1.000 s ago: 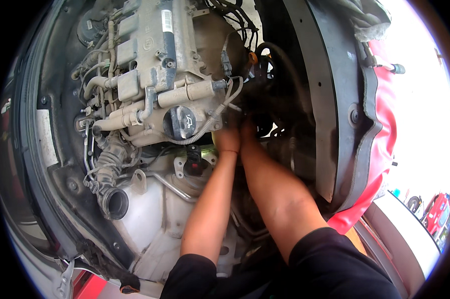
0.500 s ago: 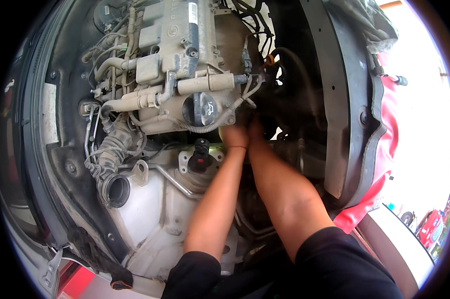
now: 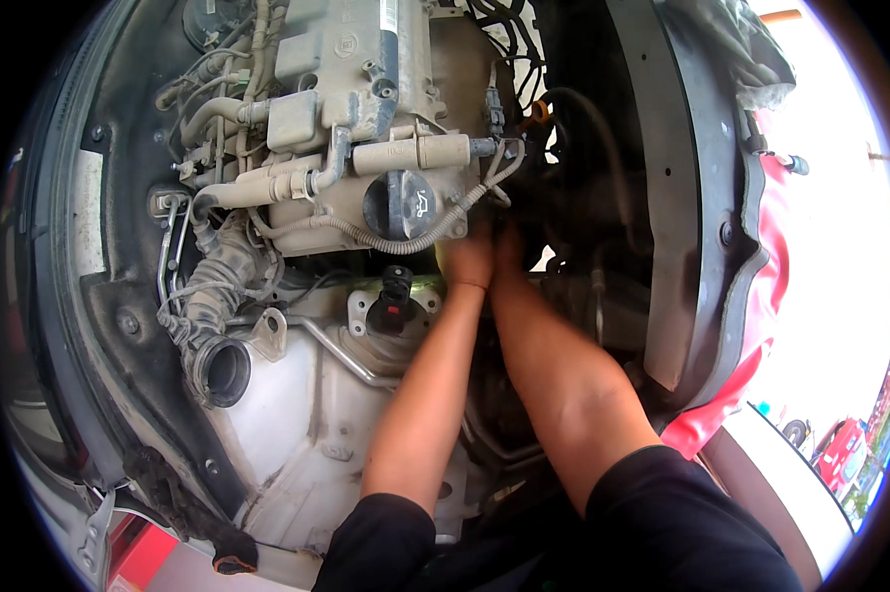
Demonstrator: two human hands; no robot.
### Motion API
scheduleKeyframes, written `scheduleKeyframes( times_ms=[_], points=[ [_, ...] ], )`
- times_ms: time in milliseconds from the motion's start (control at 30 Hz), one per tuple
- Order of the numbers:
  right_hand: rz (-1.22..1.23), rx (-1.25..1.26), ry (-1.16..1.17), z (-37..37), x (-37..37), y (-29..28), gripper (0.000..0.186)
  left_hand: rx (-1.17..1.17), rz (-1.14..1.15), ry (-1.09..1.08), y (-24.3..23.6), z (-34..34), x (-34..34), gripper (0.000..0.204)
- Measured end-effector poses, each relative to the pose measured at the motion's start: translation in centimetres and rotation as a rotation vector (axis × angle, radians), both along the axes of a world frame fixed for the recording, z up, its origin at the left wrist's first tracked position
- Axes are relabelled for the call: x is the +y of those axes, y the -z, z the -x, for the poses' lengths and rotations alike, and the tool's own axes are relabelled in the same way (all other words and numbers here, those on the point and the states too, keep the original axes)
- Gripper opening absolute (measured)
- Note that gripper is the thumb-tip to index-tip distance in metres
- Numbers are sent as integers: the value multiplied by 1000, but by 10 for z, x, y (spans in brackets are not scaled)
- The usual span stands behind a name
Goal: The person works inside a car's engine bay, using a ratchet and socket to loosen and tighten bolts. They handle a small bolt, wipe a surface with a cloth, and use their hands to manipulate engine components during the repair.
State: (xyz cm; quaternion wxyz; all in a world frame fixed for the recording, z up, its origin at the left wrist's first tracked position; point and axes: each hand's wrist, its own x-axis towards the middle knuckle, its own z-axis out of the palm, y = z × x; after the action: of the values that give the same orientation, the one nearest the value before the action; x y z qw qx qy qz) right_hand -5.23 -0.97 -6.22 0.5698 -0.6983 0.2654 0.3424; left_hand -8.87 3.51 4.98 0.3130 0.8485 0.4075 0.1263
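My left hand [image 3: 468, 255] and my right hand [image 3: 509, 247] reach side by side into a dark gap at the lower right of a dusty engine [image 3: 326, 74]. Both sets of fingers are blurred or hidden in shadow, so what they touch cannot be made out. Just above and left of them are a black oil cap [image 3: 397, 205] and a ribbed hose [image 3: 386, 247]. A black mount with a red spot [image 3: 393, 312] lies left of my left wrist.
An open intake hose end [image 3: 226, 375] is at lower left, near a white inner panel [image 3: 262, 424]. A dark metal edge [image 3: 674, 247] runs down the right side, with a red cover [image 3: 765, 306] over it. A red vehicle [image 3: 841, 454] shows outside at far right.
The view has shifted, so the engine sits higher and farther right in the picture. My hands remain down in the gap, with only slight movement.
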Motion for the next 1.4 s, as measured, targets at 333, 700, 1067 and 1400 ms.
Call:
scheduleKeyframes(
  times_ms=[333,700,1067,1400],
  points=[
    [-53,75,154,-9,1,-29,60,-43,125,-45,-15,-5,0,46],
    [-292,120,77,-9,-9,-28,48,-68,265,-105,-32,2,1,51],
    [-268,65,-2,-32,-21,-14,48,-204,325,-192,12,-6,-16,46],
    [-693,10,71,-37,-40,27,48,-170,178,-226,-1,-15,-14,38]
  ],
)
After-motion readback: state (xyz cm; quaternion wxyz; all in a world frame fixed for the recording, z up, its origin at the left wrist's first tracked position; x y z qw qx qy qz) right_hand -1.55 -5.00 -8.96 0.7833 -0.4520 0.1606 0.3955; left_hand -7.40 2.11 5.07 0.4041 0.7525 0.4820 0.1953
